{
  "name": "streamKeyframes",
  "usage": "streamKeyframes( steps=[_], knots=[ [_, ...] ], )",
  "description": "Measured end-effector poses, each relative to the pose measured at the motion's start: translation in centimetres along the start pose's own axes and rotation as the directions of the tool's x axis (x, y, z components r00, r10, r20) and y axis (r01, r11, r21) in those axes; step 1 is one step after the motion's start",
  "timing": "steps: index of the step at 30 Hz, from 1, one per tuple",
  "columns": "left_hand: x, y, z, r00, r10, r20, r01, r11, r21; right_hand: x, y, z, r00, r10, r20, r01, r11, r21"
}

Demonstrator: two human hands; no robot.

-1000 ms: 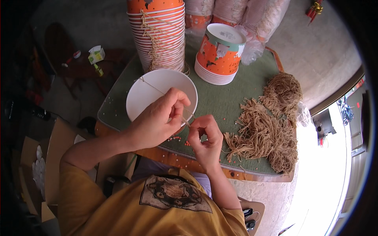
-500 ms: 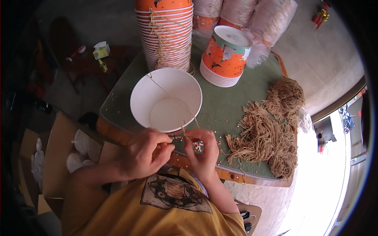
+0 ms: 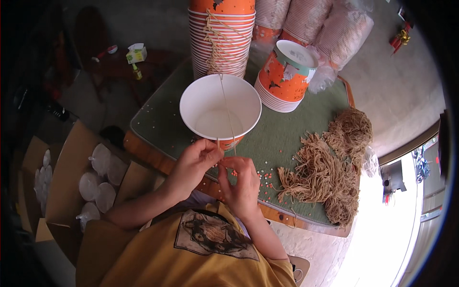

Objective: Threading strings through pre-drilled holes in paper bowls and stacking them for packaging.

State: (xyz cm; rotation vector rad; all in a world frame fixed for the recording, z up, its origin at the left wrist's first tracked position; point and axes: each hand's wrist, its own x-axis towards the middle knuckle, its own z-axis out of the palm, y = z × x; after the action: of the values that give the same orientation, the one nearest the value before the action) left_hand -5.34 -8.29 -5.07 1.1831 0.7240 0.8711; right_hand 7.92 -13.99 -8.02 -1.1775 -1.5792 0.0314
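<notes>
A white-lined paper bucket (image 3: 198,106) stands near the table's front edge, its open mouth tilted toward me. Across that mouth runs a thin tan cord (image 3: 228,106), from the far rim to the near rim and down to my fingers. My left hand (image 3: 193,165) pinches a cord end just below the near rim. Close beside it, my right hand (image 3: 238,185) is closed on the cord too, fingertips almost touching those of the left. The exact meeting point of the cord ends is hard to make out.
Behind the bucket rises a tall stack of orange buckets (image 3: 221,43); an upturned short stack (image 3: 285,79) stands right of it. Bundles of tan cords (image 3: 318,174) lie on the right of the green tabletop (image 3: 267,129). Small beads are scattered near my right hand. Cardboard boxes (image 3: 71,177) hold clear plastic pieces.
My left hand has come in to meet the right and now pinches the cord. The cord lies straighter across the bucket, and the whole view has shifted slightly.
</notes>
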Motion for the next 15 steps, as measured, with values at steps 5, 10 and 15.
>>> streamKeyframes(
  steps=[5, 10, 15],
  knots=[
    [0.7, 0.3, 0.3, 0.995, 0.048, -0.090, -0.050, 0.998, -0.024, 0.6, -0.4, -0.3, 0.999, 0.022, 0.038, -0.023, 0.999, 0.036],
    [0.6, -1.0, -1.2, 0.993, 0.027, -0.118, -0.037, 0.995, -0.087, 2.1, -0.1, -0.4, 0.999, 0.019, 0.034, -0.021, 0.998, 0.054],
    [0.3, -0.5, -1.0, 0.992, -0.127, -0.021, 0.121, 0.977, -0.173, 1.7, -0.1, 0.2, 0.999, 0.024, 0.025, -0.025, 1.000, 0.011]
  ],
)
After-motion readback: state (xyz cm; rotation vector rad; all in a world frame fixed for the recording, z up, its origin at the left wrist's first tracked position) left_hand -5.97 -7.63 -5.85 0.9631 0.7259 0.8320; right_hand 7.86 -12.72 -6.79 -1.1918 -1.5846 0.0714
